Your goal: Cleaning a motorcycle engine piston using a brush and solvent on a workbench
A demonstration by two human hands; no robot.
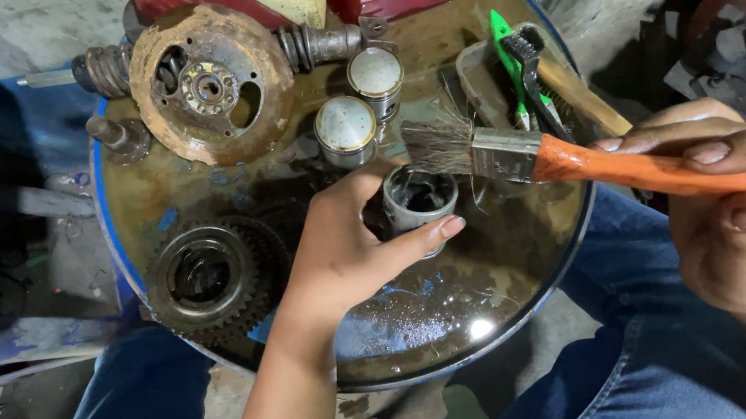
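My left hand (pixel 340 253) grips the hollow grey metal piston (pixel 418 198) over the oily blue drum-top surface (pixel 501 289); my right hand (pixel 744 216) clamps the orange-handled paintbrush (pixel 521 155). Oil-slick fingers could let the piston slip.

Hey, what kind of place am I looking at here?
Probably a mechanic's repair workshop: a rusty flywheel-like disc and gears lie on an oily drum top, and the right hand holds a paintbrush.

Piston (pixel 418 197) mid-drum top (pixel 498 270), gear (pixel 207 276) to its left, brush (pixel 482 153) just right.
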